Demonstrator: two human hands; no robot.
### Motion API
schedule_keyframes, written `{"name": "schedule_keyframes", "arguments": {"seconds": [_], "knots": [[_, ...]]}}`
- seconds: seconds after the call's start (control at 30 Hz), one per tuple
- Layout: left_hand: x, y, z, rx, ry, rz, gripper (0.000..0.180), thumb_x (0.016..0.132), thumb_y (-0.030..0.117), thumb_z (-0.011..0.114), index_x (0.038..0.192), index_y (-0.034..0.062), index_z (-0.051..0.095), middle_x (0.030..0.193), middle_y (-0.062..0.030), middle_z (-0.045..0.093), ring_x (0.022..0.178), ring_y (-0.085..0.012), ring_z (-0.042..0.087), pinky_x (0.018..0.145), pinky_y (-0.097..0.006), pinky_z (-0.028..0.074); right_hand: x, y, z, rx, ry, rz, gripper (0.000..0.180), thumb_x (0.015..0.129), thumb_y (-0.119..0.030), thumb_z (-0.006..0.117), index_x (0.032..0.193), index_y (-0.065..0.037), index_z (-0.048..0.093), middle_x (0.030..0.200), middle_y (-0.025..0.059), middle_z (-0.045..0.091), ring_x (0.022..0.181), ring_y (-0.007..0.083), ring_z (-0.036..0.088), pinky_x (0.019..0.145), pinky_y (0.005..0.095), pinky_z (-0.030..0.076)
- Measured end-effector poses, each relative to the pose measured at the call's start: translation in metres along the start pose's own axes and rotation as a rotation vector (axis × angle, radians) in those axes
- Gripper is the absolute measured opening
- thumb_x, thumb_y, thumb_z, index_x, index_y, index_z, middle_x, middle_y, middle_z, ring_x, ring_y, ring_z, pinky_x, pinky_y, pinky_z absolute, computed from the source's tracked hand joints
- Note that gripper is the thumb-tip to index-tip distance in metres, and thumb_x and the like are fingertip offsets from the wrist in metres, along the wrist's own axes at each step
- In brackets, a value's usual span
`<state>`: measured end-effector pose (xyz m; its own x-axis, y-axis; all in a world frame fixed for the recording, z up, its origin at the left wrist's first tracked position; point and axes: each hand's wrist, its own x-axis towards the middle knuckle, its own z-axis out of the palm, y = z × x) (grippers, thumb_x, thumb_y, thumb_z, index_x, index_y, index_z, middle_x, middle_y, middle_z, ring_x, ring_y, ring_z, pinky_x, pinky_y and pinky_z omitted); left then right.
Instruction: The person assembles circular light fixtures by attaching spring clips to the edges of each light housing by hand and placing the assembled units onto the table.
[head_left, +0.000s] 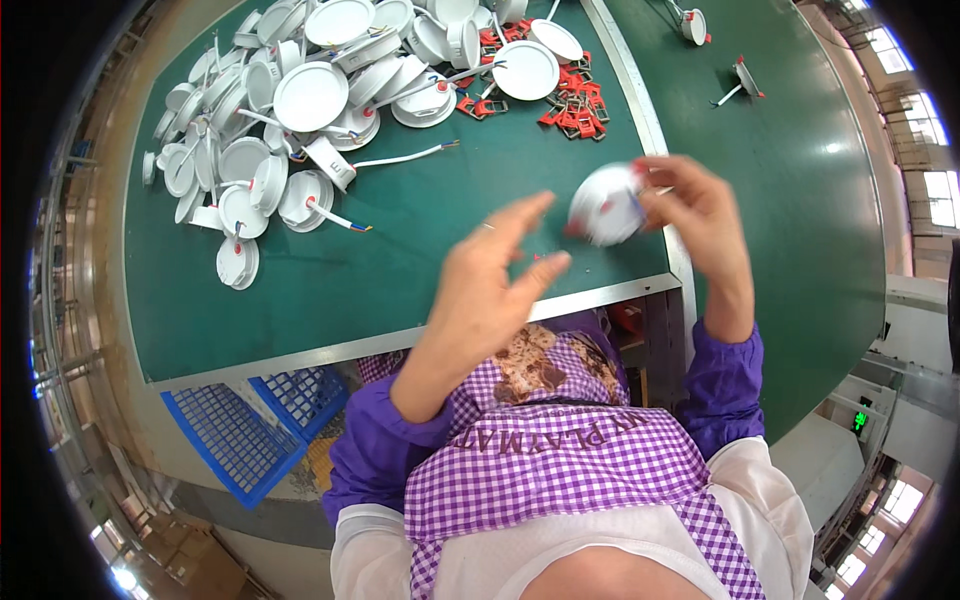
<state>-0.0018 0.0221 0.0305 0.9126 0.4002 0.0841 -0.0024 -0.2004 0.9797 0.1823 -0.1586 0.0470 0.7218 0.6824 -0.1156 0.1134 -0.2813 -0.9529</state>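
My right hand [690,205] grips a round white downlight [607,207] by its edge, fingers closed at a red clip. The lamp is blurred and hangs above the green table near its front edge; another red spot shows at its lower left rim. Left of it, my left hand [493,275] is held in the air with thumb and fingers apart, nothing in it. Beyond my hands lies a heap of red spring clips [578,105] with metal parts. A large pile of white downlights [310,97] with white cables covers the table's far left.
A metal strip [640,85] divides the green table [420,250] from a second green surface [790,210] at right, where two downlights [693,26] with red clips lie far off. Below the table's left front edge stand blue plastic baskets [235,430].
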Motion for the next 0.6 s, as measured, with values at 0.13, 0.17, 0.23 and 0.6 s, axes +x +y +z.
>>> {"name": "schedule_keyframes", "arguments": {"seconds": [0.13, 0.17, 0.23, 0.6], "knots": [[0.017, 0.013, -0.050, 0.433, 0.529, 0.222, 0.028, 0.084, 0.005, 0.072, 0.111, 0.0034, 0.067, 0.097, -0.0098, 0.069, 0.083, -0.0186, 0.065, 0.068, -0.028, 0.051, 0.024, 0.006, -0.038, -0.386, 0.604, -0.139, 0.033, 0.085, -0.011, 0.071, 0.117, -0.002, 0.066, 0.096, 0.0078, 0.069, 0.074, 0.0139, 0.064, 0.067, 0.0269, 0.052], [0.020, 0.010, -0.068, 0.573, 0.631, 0.212, 0.027, 0.085, 0.011, 0.072, 0.110, 0.0028, 0.067, 0.098, -0.0108, 0.068, 0.084, -0.0220, 0.064, 0.070, -0.033, 0.052, 0.032, 0.003, -0.038, -0.525, 0.732, -0.191, 0.033, 0.085, -0.012, 0.071, 0.117, -0.004, 0.067, 0.094, 0.0077, 0.070, 0.074, 0.0146, 0.064, 0.068, 0.0279, 0.052], [0.026, -0.005, -0.100, 0.815, 0.625, 0.186, 0.029, 0.086, 0.016, 0.072, 0.112, 0.0040, 0.067, 0.100, -0.0120, 0.067, 0.087, -0.0252, 0.064, 0.072, -0.036, 0.052, 0.048, -0.002, -0.023, -0.538, 0.525, -0.182, 0.030, 0.086, -0.013, 0.071, 0.116, -0.008, 0.069, 0.100, 0.0103, 0.070, 0.079, 0.0158, 0.065, 0.071, 0.0282, 0.052], [0.044, -0.029, -0.104, 1.137, 0.427, -0.221, 0.057, 0.088, 0.041, 0.066, 0.134, 0.0110, 0.054, 0.103, -0.0209, 0.068, 0.094, -0.0388, 0.066, 0.078, -0.047, 0.049, 0.088, 0.053, 0.045, -0.580, 0.122, -0.570, 0.034, 0.079, -0.004, 0.071, 0.113, -0.010, 0.069, 0.122, 0.0143, 0.061, 0.109, 0.0356, 0.059, 0.091, 0.0398, 0.051]]}}
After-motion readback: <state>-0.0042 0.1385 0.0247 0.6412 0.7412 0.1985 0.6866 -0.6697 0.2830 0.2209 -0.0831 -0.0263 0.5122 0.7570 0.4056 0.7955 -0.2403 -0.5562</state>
